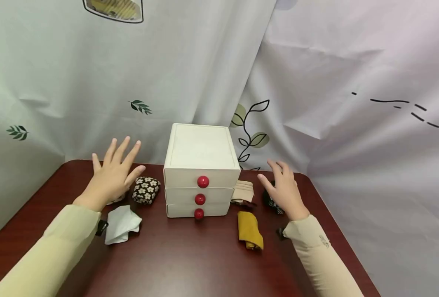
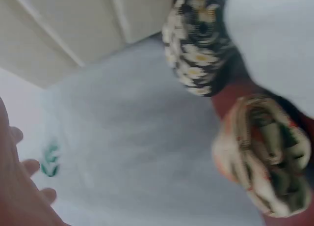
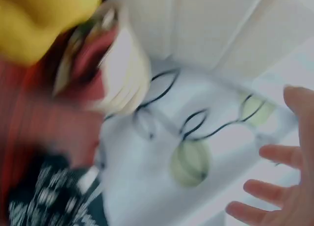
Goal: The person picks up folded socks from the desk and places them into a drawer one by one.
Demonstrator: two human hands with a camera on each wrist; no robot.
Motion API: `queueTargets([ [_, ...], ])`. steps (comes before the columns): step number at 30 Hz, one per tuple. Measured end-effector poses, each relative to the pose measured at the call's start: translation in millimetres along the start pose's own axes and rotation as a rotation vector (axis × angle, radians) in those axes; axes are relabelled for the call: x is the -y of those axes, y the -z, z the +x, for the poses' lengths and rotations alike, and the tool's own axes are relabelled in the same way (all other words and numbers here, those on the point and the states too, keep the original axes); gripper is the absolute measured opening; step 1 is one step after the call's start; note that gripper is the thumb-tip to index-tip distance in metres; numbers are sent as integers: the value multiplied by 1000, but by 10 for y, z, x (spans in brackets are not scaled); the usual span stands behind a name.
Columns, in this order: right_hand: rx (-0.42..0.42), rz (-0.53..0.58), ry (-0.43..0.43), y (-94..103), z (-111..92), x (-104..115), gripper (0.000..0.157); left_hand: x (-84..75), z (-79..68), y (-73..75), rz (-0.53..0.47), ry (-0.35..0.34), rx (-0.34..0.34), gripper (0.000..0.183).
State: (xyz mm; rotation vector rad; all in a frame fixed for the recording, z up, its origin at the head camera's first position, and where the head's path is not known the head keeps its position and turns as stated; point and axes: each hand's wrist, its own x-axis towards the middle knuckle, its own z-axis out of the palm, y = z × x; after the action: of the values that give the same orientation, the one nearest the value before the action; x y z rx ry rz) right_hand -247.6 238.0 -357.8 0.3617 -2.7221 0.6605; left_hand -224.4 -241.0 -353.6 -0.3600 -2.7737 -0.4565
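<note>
My left hand is held over the left side of the table, fingers spread, holding nothing. Under and beside it lie a black flower-patterned folded cloth, a pale folded cloth and a cream patterned folded cloth, mostly hidden by the hand in the head view. My right hand hovers at the right with fingers apart and nothing in them. A black-and-white patterned cloth lies below it, partly covered. Nearer the middle are a beige folded cloth and a mustard-yellow folded cloth.
A white three-drawer box with red round knobs stands at the middle back of the dark red-brown table, its drawers closed. Behind it hangs a pale curtain printed with leaves.
</note>
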Motion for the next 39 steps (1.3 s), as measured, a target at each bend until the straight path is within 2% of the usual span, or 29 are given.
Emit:
queueTargets([
  [4, -171, 132, 108, 10, -152, 265, 50, -143, -18, 112, 42, -113, -72, 65],
  [8, -296, 224, 244, -36, -266, 512, 34, -300, -11, 195, 65, -194, -96, 62],
  [12, -330, 334, 362, -124, -318, 732, 27, -429, 34, 245, 80, -258, -101, 63],
  [16, -300, 432, 423, -248, -312, 910, 24, -488, 104, 247, 86, -299, -77, 62],
  [20, -244, 493, 369, -374, -297, 1057, 22, -499, 164, 212, 82, -328, -46, 62],
  [28, -70, 602, 154, -549, -274, 1329, 22, -505, 190, 162, 76, -338, 3, 61],
  [31, -67, 595, 113, -590, -259, 1401, 23, -504, 195, 151, 84, -339, 14, 61],
  [39, -124, 508, 41, -656, -212, 1518, 25, -480, 206, 147, 60, -329, 35, 60],
])
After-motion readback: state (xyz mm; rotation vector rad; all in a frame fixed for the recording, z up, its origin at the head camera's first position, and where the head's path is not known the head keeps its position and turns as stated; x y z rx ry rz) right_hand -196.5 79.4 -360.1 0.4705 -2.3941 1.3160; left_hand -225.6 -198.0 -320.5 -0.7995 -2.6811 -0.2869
